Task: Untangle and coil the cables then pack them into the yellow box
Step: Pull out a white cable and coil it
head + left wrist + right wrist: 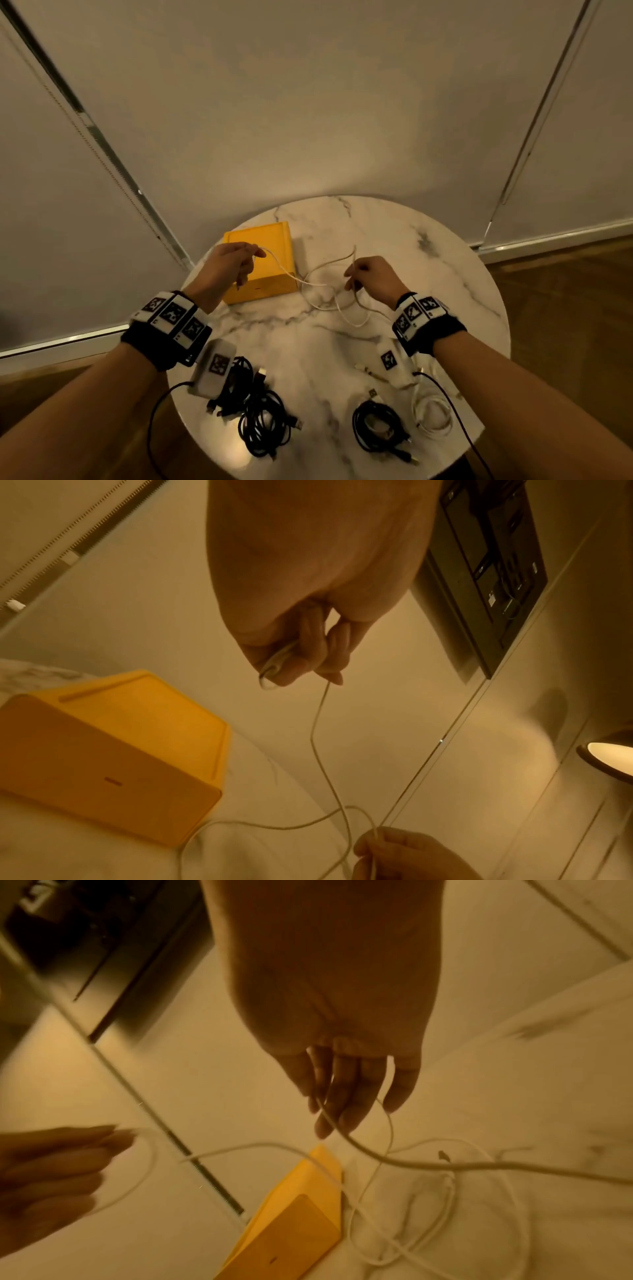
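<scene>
My left hand (228, 265) pinches one end of the thin white cable (317, 283) above the yellow box (270, 236); my right hand (371, 278) pinches the same cable further along, its slack looping on the round marble desk (428, 274). The box's lid is shut, so its contents are hidden. Coiled black cables (263, 423) and a white coil (433, 413) lie near me, with pale blinds (308, 102) beyond.
</scene>
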`<state>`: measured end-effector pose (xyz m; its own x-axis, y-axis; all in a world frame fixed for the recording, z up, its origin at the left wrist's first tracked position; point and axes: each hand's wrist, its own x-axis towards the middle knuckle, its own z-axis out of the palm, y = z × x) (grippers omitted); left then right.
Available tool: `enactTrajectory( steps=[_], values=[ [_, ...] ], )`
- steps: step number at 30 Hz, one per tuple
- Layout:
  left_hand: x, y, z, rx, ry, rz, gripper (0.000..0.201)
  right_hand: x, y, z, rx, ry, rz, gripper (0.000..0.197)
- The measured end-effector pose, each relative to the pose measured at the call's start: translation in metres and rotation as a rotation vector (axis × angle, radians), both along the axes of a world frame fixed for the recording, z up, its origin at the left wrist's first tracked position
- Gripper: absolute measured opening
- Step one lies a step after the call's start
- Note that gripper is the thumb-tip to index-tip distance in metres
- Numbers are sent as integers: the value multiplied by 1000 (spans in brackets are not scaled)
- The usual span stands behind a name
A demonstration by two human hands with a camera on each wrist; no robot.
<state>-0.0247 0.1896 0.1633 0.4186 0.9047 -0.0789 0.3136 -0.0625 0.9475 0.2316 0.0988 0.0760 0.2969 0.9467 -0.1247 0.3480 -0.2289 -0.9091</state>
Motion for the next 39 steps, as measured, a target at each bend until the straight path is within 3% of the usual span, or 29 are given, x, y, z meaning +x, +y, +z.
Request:
enactTrajectory(
  steps=[3,6,8,12,16,20,25,29,31,35,39],
  values=[
    [-7,-7,18,-33,-41,-45,30,16,1,-7,-88,-61,-106,21],
    [-8,-20,34,-61,-78,-93,29,15,0,-7,-282,-209,-46,38],
    [-5,-29,39,-62,-81,-108,30,3,-3,12,-142,-253,-50,45],
    [7,-47,46,-93,-189,-108,29,-43,-17,74,300,-65,88,36],
    [16,-73,58,-117,-412,-109,25,-69,-26,120,412,-17,300,19],
    [16,-95,73,-149,-598,-124,26,-63,-40,160,523,44,263,19],
    [16,-114,91,-223,-769,-147,29,-63,-48,192,556,-137,202,17],
    [21,-119,107,-195,-906,-161,27,-84,-61,192,540,-365,266,42],
    [26,-119,110,-153,-960,-223,30,-88,-67,187,496,-440,257,42],
    [36,-116,106,-72,-940,-289,32,-86,-83,182,342,-500,287,20],
    [45,-116,101,124,-760,-233,36,-81,-101,185,241,-415,350,21]
  ],
)
